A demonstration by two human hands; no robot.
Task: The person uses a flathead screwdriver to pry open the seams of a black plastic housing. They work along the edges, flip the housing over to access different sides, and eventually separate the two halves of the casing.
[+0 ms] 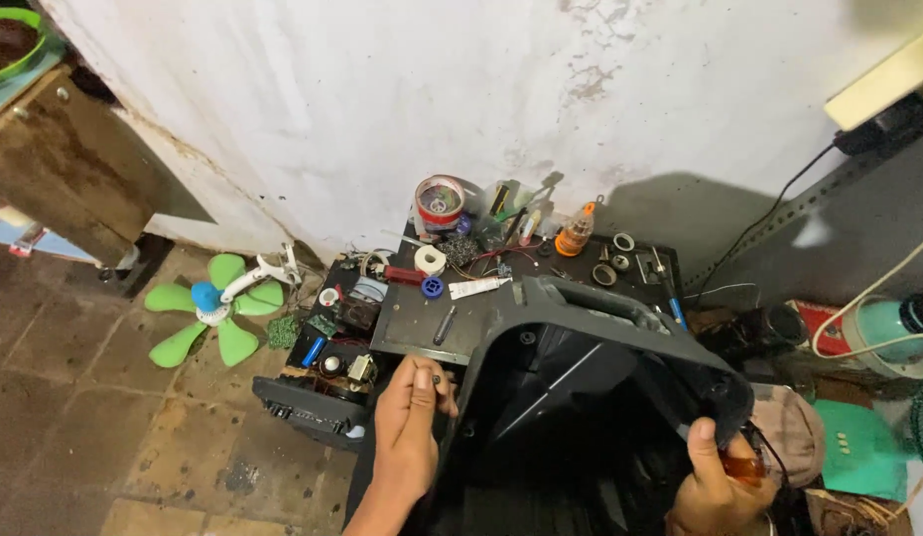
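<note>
My left hand [410,422] pinches a small dark screw at the left rim of a large black plastic housing [571,387] that stands tilted in front of me. My right hand [715,486] grips the housing's right corner and also holds an amber-handled tool [744,467], partly hidden behind the fingers. The housing's hollow inside faces me and hides the lower part of the dark work board [422,328] behind it.
The board carries a tape roll [440,201], an orange bottle [575,231], small tubes, rings and a screwdriver [445,325]. An open amplifier chassis [328,382] lies left. A green fan blade set [215,303] rests on the tiled floor. Cables and a teal fan [893,328] crowd the right.
</note>
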